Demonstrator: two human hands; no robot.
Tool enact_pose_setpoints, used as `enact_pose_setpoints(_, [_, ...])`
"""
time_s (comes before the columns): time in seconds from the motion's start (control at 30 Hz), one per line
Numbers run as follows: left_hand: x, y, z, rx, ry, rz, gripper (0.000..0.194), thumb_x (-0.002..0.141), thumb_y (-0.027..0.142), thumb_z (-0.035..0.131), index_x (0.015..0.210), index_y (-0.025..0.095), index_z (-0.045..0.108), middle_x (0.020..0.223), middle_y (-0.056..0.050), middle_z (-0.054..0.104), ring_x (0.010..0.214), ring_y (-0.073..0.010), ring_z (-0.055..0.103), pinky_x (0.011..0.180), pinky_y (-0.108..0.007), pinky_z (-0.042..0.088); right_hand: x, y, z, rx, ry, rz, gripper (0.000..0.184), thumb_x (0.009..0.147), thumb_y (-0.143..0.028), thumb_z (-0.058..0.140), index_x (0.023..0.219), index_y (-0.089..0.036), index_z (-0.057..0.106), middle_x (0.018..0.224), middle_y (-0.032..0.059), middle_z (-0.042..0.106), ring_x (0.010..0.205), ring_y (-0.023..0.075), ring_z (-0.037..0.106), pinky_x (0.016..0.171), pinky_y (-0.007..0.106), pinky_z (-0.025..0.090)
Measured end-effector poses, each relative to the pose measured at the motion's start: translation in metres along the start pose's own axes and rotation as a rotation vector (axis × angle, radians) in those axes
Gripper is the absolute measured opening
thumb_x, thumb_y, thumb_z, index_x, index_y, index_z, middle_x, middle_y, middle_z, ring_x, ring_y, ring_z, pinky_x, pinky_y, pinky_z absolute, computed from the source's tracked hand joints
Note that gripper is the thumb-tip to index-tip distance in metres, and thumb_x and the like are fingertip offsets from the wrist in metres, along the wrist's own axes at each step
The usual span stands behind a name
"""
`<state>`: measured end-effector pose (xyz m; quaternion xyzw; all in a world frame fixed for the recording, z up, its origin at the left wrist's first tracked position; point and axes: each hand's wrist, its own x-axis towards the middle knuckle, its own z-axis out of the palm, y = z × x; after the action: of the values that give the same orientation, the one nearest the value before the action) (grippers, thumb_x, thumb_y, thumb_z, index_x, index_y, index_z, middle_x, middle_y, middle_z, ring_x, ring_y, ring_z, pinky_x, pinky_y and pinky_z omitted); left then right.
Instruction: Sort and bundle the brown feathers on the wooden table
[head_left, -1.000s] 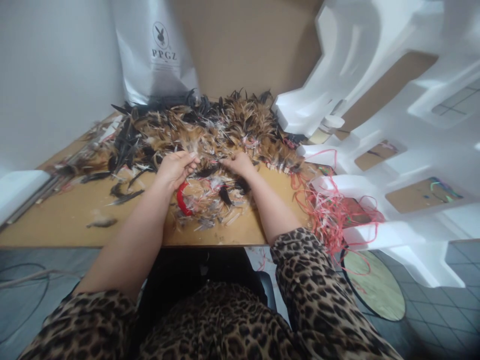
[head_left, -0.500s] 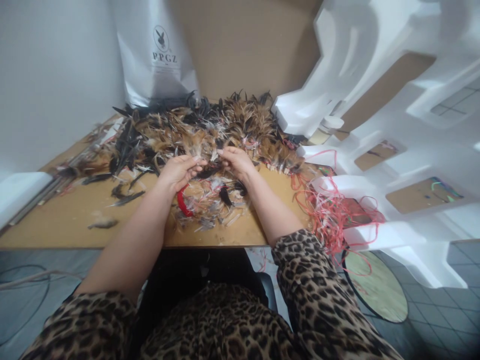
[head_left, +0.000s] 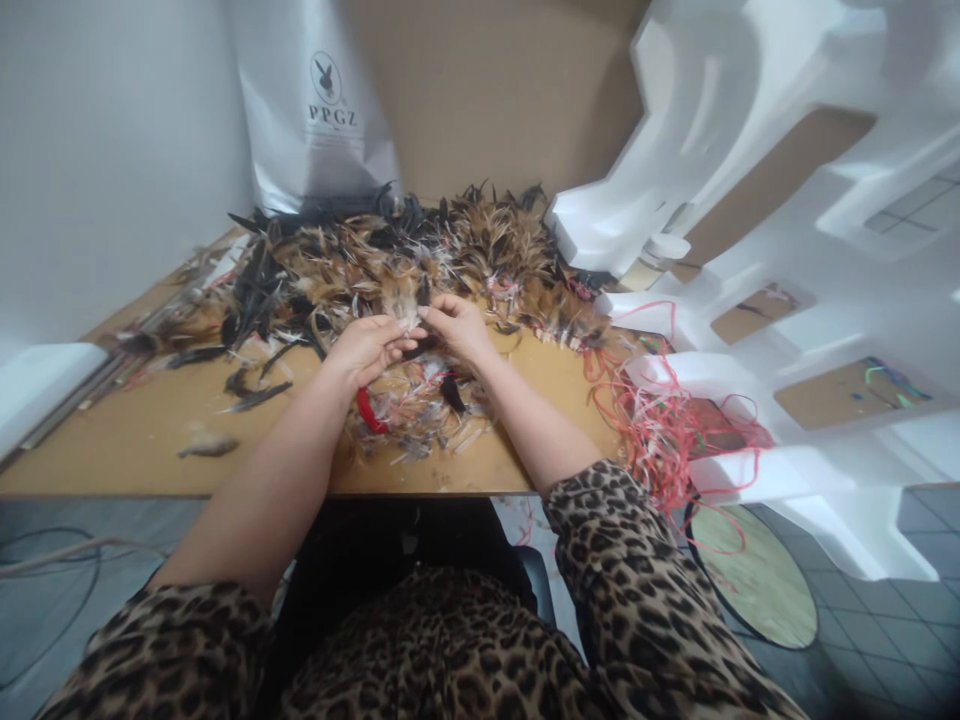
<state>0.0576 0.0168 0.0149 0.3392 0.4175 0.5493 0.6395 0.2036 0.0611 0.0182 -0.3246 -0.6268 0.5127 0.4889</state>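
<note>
Between thumb and fingers, my left hand (head_left: 369,348) pinches a small bunch of brown feathers (head_left: 401,296) by its pale quill ends. My right hand (head_left: 456,325) is close beside it, thumb and forefinger pinched on a dark feather (head_left: 423,290) at the bunch's right side. Behind both hands spreads a heap of brown and black feathers (head_left: 322,255). Below them on the table lie feather scraps and quill bits (head_left: 420,425), with a curved red strip (head_left: 370,411) at their left edge.
A tangle of red string (head_left: 667,430) hangs at the table's right, by a white foam piece (head_left: 750,350). At the back stands a silvery bag (head_left: 315,150). Thin rods (head_left: 82,395) lie on the left. A grey feather tuft (head_left: 208,444) rests near the front edge.
My right hand has come up and leftward from the feathers, bringing a feather against the bunch in my left hand. My left hand has shifted slightly right.
</note>
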Motion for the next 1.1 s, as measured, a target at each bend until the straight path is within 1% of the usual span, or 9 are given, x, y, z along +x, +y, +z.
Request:
enact_pose_setpoints(0.23, [0.001,-0.001,0.001,-0.011,-0.008,0.009,0.008,0.072,0.012,0.066,0.077,0.005,0.065,0.073,-0.011,0.070,0.048,-0.0055,0.060,0.038,-0.009,0.040,0.003,0.009,0.003,-0.093,0.049,-0.077,0.027,0.068,-0.039,0.061,0.063,-0.016,0.047,0.057,-0.0058,0.043,0.054,0.0051,0.036,0.053,0.019,0.030])
enact_pose_setpoints(0.47, [0.001,-0.004,0.000,0.059,-0.004,0.031,0.006,0.071,0.011,0.066,0.072,0.005,0.065,0.070,-0.010,0.069,0.049,-0.0052,0.059,0.043,-0.010,0.043,-0.002,0.008,0.007,-0.166,0.087,-0.140,0.022,0.069,-0.034,0.060,0.063,-0.016,0.049,0.057,-0.0056,0.042,0.054,0.0053,0.036,0.053,0.020,0.029])
enact_pose_setpoints(0.6, [0.002,-0.004,-0.003,0.113,0.007,0.041,0.008,0.068,0.013,0.069,0.066,0.007,0.064,0.061,-0.006,0.065,0.046,-0.0043,0.056,0.045,-0.011,0.043,-0.004,0.002,0.010,-0.018,0.092,-0.071,0.025,0.068,-0.038,0.062,0.065,-0.016,0.048,0.055,-0.0060,0.043,0.051,0.0050,0.037,0.052,0.020,0.031])
enact_pose_setpoints(0.67, [0.003,-0.004,-0.004,0.127,0.008,0.048,0.010,0.067,0.014,0.070,0.064,0.007,0.063,0.059,-0.005,0.064,0.045,-0.0041,0.055,0.044,-0.012,0.042,-0.002,-0.001,0.008,0.075,0.138,-0.016,0.027,0.068,-0.040,0.062,0.068,-0.017,0.047,0.053,-0.0071,0.041,0.047,0.0047,0.035,0.048,0.019,0.029])
enact_pose_setpoints(0.77, [0.004,-0.005,-0.006,0.122,0.027,0.061,0.009,0.067,0.014,0.069,0.064,0.007,0.063,0.059,-0.005,0.063,0.045,-0.0041,0.054,0.044,-0.012,0.042,0.003,-0.007,-0.004,0.109,0.228,0.025,0.031,0.068,-0.045,0.062,0.069,-0.019,0.045,0.051,-0.0079,0.038,0.043,0.0044,0.031,0.043,0.019,0.024])
enact_pose_setpoints(0.83, [0.006,-0.004,-0.008,0.096,0.057,0.071,0.009,0.069,0.013,0.068,0.064,0.007,0.063,0.060,-0.005,0.064,0.046,-0.0038,0.054,0.044,-0.011,0.042,0.006,-0.010,-0.016,0.095,0.233,0.013,0.033,0.068,-0.046,0.063,0.068,-0.019,0.043,0.050,-0.0079,0.037,0.043,0.0043,0.031,0.042,0.018,0.023])
enact_pose_setpoints(0.9, [0.007,-0.002,-0.009,0.055,0.095,0.088,0.009,0.070,0.012,0.067,0.063,0.008,0.062,0.061,-0.006,0.065,0.047,-0.0035,0.055,0.044,-0.010,0.042,0.006,-0.013,-0.027,0.056,0.136,0.000,0.034,0.067,-0.045,0.065,0.067,-0.019,0.044,0.050,-0.0079,0.038,0.043,0.0040,0.031,0.042,0.018,0.023])
enact_pose_setpoints(1.0, [0.007,0.003,-0.010,0.002,0.124,0.133,0.009,0.070,0.013,0.067,0.064,0.008,0.061,0.068,-0.007,0.067,0.050,-0.0039,0.057,0.042,-0.009,0.041,0.005,-0.016,-0.040,-0.062,-0.129,0.051,0.032,0.065,-0.040,0.069,0.066,-0.016,0.048,0.049,-0.0077,0.040,0.042,0.0037,0.031,0.042,0.019,0.022])
enact_pose_setpoints(1.1, [0.005,0.006,-0.009,-0.007,0.099,0.160,0.008,0.069,0.013,0.068,0.070,0.007,0.063,0.079,-0.010,0.070,0.055,-0.0052,0.060,0.042,-0.009,0.042,0.004,-0.015,-0.043,-0.189,-0.354,0.086,0.028,0.065,-0.036,0.069,0.066,-0.014,0.052,0.050,-0.0067,0.044,0.044,0.0034,0.033,0.044,0.018,0.025])
